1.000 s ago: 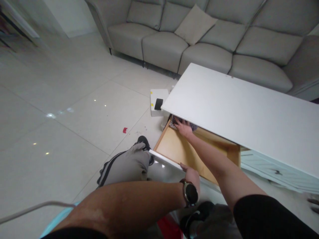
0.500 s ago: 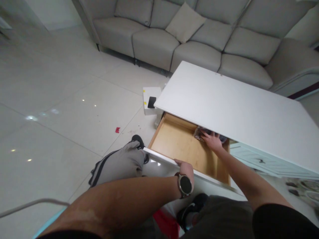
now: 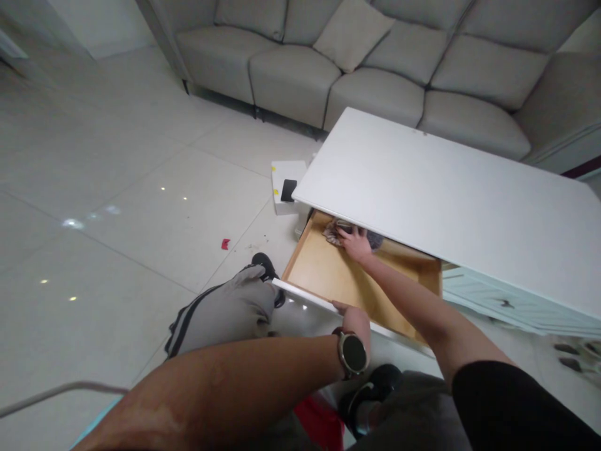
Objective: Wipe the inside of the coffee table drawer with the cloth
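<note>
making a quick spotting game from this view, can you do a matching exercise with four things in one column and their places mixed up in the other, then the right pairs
Things:
1. left hand
2. right hand
3. cushion
4. red scrap

Places:
A. on the floor
B. on the cloth inside the drawer
C. on the grey sofa
D. at the front edge of the drawer

Right pairs: 1-D, 2-B, 3-C, 4-A

The cloth (image 3: pixel 331 234) is mottled grey-brown, the drawer interior (image 3: pixel 319 269) tan.
</note>
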{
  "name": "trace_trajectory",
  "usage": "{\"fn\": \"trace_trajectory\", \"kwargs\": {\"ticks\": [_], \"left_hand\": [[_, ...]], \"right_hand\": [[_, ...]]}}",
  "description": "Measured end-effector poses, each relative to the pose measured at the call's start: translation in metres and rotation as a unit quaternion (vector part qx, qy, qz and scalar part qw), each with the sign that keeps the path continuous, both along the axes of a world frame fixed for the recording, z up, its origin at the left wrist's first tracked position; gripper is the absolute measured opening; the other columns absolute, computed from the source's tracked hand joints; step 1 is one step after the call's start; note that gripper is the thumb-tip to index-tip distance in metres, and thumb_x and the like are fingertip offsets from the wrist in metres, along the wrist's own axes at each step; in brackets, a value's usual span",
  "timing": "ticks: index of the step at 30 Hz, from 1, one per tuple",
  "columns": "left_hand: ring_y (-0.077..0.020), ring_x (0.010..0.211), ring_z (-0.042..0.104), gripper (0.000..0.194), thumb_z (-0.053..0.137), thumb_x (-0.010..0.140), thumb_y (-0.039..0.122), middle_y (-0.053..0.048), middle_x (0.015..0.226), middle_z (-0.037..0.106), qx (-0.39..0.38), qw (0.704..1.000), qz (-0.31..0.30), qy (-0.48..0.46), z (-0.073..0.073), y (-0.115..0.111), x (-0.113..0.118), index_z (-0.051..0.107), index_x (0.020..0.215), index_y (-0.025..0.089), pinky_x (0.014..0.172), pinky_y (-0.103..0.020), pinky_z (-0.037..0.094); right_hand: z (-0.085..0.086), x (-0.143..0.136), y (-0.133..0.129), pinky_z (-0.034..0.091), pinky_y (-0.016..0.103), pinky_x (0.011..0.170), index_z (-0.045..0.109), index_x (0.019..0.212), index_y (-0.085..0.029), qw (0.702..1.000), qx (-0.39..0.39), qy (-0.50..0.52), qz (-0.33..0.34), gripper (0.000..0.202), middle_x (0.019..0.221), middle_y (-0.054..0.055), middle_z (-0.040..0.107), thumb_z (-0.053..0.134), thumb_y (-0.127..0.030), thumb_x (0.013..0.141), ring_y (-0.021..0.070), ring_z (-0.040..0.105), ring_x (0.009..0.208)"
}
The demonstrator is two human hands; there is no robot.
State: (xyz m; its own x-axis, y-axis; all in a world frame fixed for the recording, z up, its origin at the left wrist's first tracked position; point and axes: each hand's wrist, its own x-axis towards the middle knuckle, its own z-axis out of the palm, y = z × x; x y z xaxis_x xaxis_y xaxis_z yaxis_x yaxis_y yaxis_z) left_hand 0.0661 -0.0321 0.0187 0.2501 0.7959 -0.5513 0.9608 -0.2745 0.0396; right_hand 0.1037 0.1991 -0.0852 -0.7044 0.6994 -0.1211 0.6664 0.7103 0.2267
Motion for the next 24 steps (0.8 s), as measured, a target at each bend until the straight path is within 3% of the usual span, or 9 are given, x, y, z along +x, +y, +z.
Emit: {"fn": "trace_trajectory", "kwargs": {"ticks": [2,4,7,11,15,18,21,24], "left_hand": [[-0.0352,0.112,0.068,0.042,0.057,0.089,0.017,-0.009,0.12,0.077,0.008,1.0,-0.007,0.016,0.003,-0.003,-0.001,0.075,0.127,0.026,0.1,-0.054,0.046],[-0.0357,0.112,0.068,0.044,0.057,0.088,0.016,-0.011,0.12,0.077,0.005,1.0,-0.007,0.012,0.006,-0.004,-0.003,0.074,0.128,0.022,0.099,-0.052,0.047],[-0.0352,0.116,0.067,0.044,0.057,0.088,0.014,-0.007,0.121,0.077,-0.016,0.999,0.028,-0.036,0.01,-0.003,-0.007,0.075,0.127,0.026,0.102,-0.052,0.044],[-0.0333,0.113,0.069,0.042,0.051,0.094,0.011,-0.01,0.121,0.077,-0.026,0.996,0.05,-0.068,0.015,0.002,-0.012,0.074,0.127,0.022,0.102,-0.051,0.045],[-0.0371,0.111,0.07,0.041,0.054,0.094,0.011,-0.022,0.118,0.075,-0.033,0.999,0.004,-0.017,0.02,0.007,-0.008,0.07,0.131,0.011,0.096,-0.055,0.052],[-0.0417,0.112,0.069,0.04,0.06,0.09,0.012,-0.024,0.117,0.074,-0.042,0.999,-0.019,-0.008,0.019,0.009,-0.002,0.071,0.128,0.007,0.096,-0.063,0.052],[-0.0409,0.11,0.07,0.042,0.055,0.088,0.003,-0.024,0.116,0.075,-0.036,0.999,-0.026,0.006,0.014,0.01,0.003,0.072,0.126,0.005,0.094,-0.062,0.055],[-0.0415,0.108,0.071,0.042,0.056,0.085,0.0,-0.026,0.116,0.074,-0.019,1.0,-0.022,0.006,0.007,0.012,0.007,0.074,0.123,0.006,0.092,-0.062,0.056]], "right_hand": [[0.001,-0.046,0.005,0.029,0.065,0.11,0.062,0.143,-0.032,1.0,-0.001,0.019,0.013,0.052,0.166,0.0,0.034,0.032,-0.019,0.101,0.0432,0.025,0.145],[0.003,-0.074,0.007,0.029,0.064,0.11,0.062,0.142,-0.031,1.0,-0.003,0.026,0.014,0.051,0.165,0.001,0.036,0.035,-0.019,0.101,0.0436,0.026,0.144],[0.003,-0.074,0.006,0.028,0.066,0.11,0.057,0.147,-0.033,1.0,-0.006,0.024,0.019,0.054,0.164,0.001,0.038,0.037,-0.018,0.099,0.0449,0.025,0.144],[0.002,-0.009,-0.003,0.03,0.067,0.108,0.052,0.151,-0.035,1.0,-0.018,0.002,-0.014,0.056,0.166,0.0,0.035,0.037,-0.018,0.099,0.0453,0.022,0.145],[0.01,0.094,-0.019,0.028,0.068,0.108,0.058,0.146,-0.027,0.996,-0.027,-0.043,-0.076,0.053,0.167,0.004,0.033,0.033,-0.016,0.101,0.0468,0.018,0.144],[0.024,0.162,-0.036,0.028,0.069,0.105,0.067,0.136,-0.021,0.986,-0.022,-0.068,-0.148,0.052,0.164,0.01,0.037,0.03,-0.013,0.1,0.0487,0.018,0.143],[0.033,0.194,-0.047,0.032,0.069,0.1,0.074,0.125,-0.017,0.976,-0.016,-0.085,-0.199,0.051,0.16,0.015,0.042,0.03,-0.012,0.099,0.0486,0.025,0.141],[0.032,0.192,-0.048,0.03,0.071,0.101,0.073,0.125,-0.014,0.966,-0.013,-0.105,-0.235,0.05,0.155,0.02,0.048,0.031,-0.012,0.098,0.0468,0.034,0.136]]}}
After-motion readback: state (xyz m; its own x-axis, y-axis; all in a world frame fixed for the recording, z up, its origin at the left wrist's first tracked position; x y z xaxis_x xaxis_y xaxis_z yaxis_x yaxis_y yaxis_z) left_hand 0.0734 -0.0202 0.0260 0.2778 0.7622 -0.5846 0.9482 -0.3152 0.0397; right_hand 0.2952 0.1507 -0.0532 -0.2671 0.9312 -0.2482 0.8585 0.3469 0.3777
